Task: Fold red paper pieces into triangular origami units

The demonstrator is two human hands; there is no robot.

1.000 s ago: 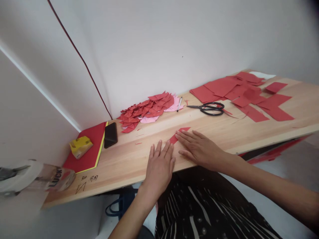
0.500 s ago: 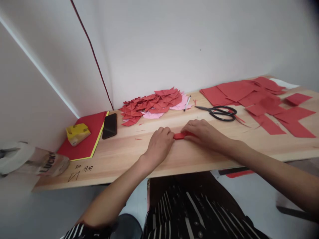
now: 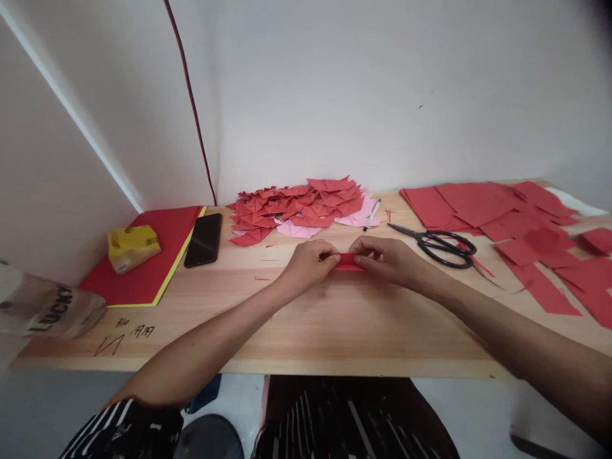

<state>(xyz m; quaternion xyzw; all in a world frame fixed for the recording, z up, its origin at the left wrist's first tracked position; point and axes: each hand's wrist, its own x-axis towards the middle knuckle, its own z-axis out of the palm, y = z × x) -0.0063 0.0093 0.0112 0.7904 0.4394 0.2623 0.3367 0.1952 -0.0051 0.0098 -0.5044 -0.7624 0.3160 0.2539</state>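
Note:
Between my two hands is a narrow folded strip of red paper (image 3: pixel 348 262), held level just over the wooden table (image 3: pixel 306 338). My left hand (image 3: pixel 313 260) pinches its left end between thumb and fingers. The right end is pinched by my right hand (image 3: pixel 380 258), thumb along the near side. Both ends of the paper are partly hidden by my fingers. Behind my hands lies a heap of folded red paper pieces (image 3: pixel 296 204), with some pink folded paper (image 3: pixel 299 228) under its front edge.
Black-handled scissors (image 3: pixel 444 245) and a pen (image 3: pixel 371 215) lie beyond my right hand. Red paper sheets (image 3: pixel 459 204) spread across the right. On the left are a phone (image 3: pixel 203 240), a yellow packet (image 3: pixel 134 247) on red sheets (image 3: pixel 138 293), and a bottle (image 3: pixel 62 311).
My hands have changed from lying over the paper on the table to pinching its ends, with thumbs now showing. The camera view has shifted, so the table items appear moved.

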